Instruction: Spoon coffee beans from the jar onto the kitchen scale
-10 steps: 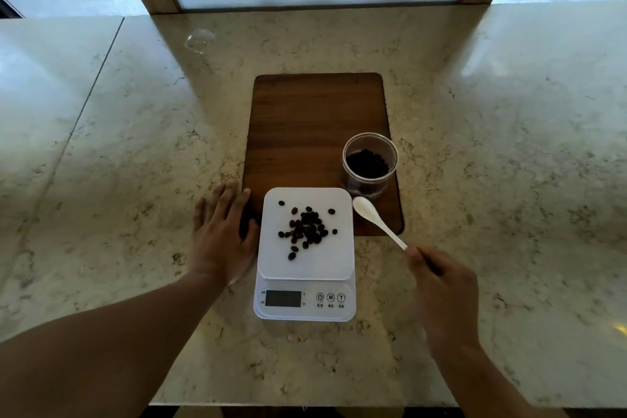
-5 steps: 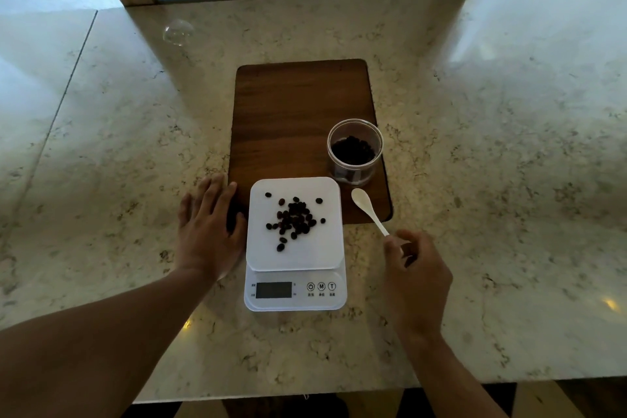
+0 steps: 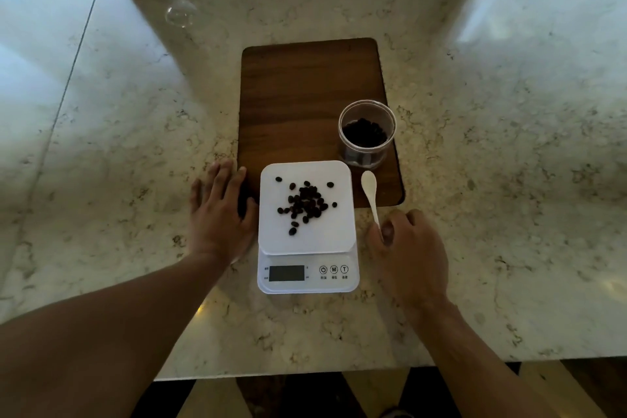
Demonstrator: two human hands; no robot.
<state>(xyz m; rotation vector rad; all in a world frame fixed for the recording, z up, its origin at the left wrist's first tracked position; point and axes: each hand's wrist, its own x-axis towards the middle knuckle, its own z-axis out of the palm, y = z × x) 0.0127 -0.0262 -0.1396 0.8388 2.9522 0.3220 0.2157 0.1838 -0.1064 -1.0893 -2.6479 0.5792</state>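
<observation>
A loose heap of dark, glossy coffee beans (image 3: 305, 205) was seen piled near the middle of the white platform of a kitchen scale (image 3: 307, 248), with a few strays scattered toward its far edge and near corner. The scale's display was dark, and three round buttons were set in a row beside it. More beans were held in a clear, lidless jar (image 3: 367, 132), filled only to a low level, which was stood on the near right corner of a dark wooden board (image 3: 305, 95), just beyond the scale.

A white spoon (image 3: 370, 193) was laid with its empty bowl on the board's near edge, just beside the scale's right side and in front of the jar. Its handle was pinched at the end by the thumb and curled fingers of the right hand (image 3: 410, 254), which was rested on the counter to the right of the scale. The spoon's bowl was pointed away from those fingertips, toward the jar.

The left hand (image 3: 217, 214) was pressed flat on the counter with fingers spread and nothing grasped, its thumb lying against the left edge of the scale and its fingertips reaching the board's near left corner.

Everything was set on a pale marble countertop (image 3: 509, 146). Well beyond the left fingertips, a small clear domed object (image 3: 181, 13), possibly a lid, was left on the stone.
</observation>
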